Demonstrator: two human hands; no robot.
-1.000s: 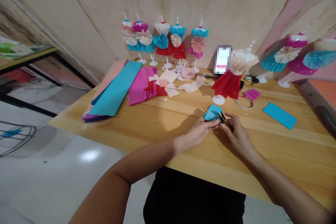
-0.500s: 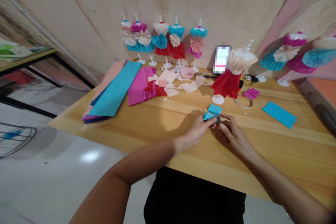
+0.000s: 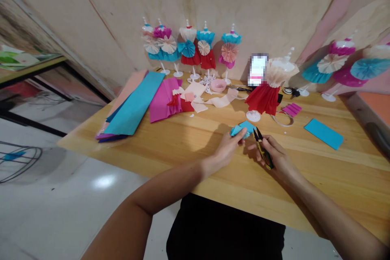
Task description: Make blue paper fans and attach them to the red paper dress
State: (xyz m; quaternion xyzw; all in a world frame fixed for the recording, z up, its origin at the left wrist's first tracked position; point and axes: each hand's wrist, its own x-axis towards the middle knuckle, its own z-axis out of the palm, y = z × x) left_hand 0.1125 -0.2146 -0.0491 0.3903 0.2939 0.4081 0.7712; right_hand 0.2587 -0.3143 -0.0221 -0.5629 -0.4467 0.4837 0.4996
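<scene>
My left hand (image 3: 228, 149) pinches a small folded piece of blue paper (image 3: 242, 129) between thumb and fingers, above the wooden tabletop (image 3: 307, 170). My right hand (image 3: 272, 153) grips a pair of small black-and-yellow thread snips (image 3: 263, 150), tips pointing up and away from me. The snips' tips are close to the blue paper but do not touch it. Part of the snips' handle is hidden by my fingers.
Crepe paper sheets (image 3: 134, 103) in blue, pink and purple lie at the table's left. Several paper-dressed mini mannequins (image 3: 264, 97) stand along the back. A pink bowl (image 3: 218, 85) and a blue paper strip (image 3: 323, 134) also lie there.
My right hand has drawn the snips back from the blue paper, toward the right. The blue paper now sits flatter and further left in my left hand.
</scene>
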